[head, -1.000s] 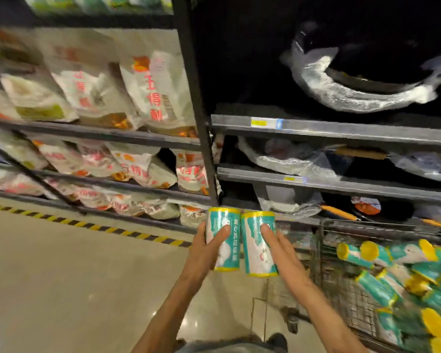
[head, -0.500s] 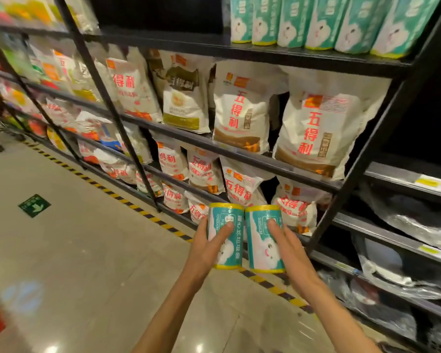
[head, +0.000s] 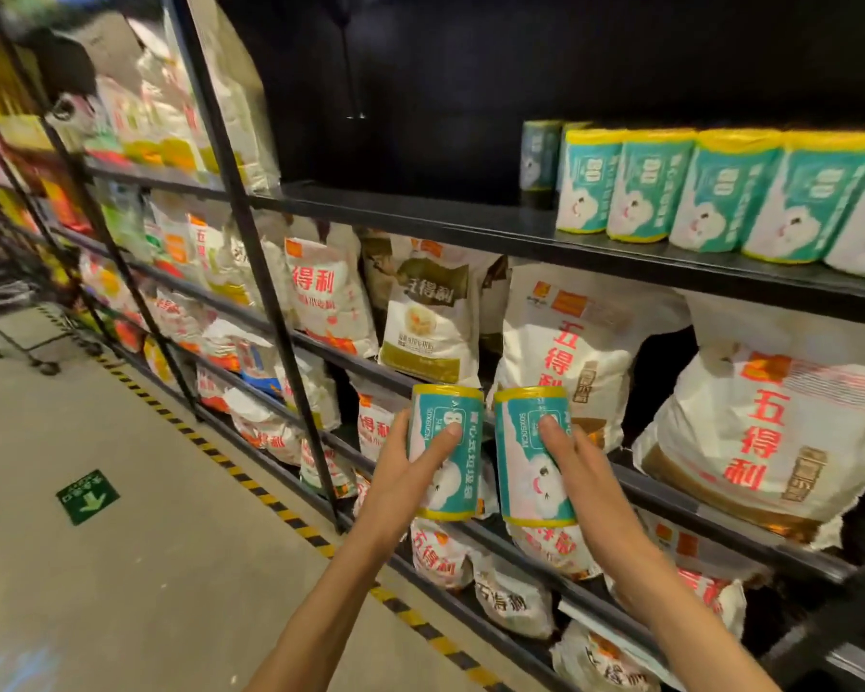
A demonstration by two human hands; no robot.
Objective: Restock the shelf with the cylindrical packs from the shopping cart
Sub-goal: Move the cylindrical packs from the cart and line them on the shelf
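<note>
I hold two teal cylindrical packs with yellow ends, upright and side by side at chest height. My left hand (head: 404, 479) grips the left pack (head: 449, 444). My right hand (head: 583, 479) grips the right pack (head: 530, 459). Both sit in front of the flour-bag shelves. Up to the right, a black shelf (head: 420, 217) carries a row of the same teal packs (head: 720, 189) on its right part, with its left part bare. The shopping cart is out of view.
White flour bags (head: 575, 362) fill the shelves below the black shelf and to the left. Black uprights (head: 251, 252) divide the shelving. A yellow-black floor stripe (head: 251, 484) runs along the shelf base. A green arrow sticker (head: 87, 496) lies on the floor. A wheeled rack (head: 16, 317) stands far left.
My view has swung left and up, away from the cart, to the shelf with the teal packs. Both hands still hold their packs together, now nearer the shelving.
</note>
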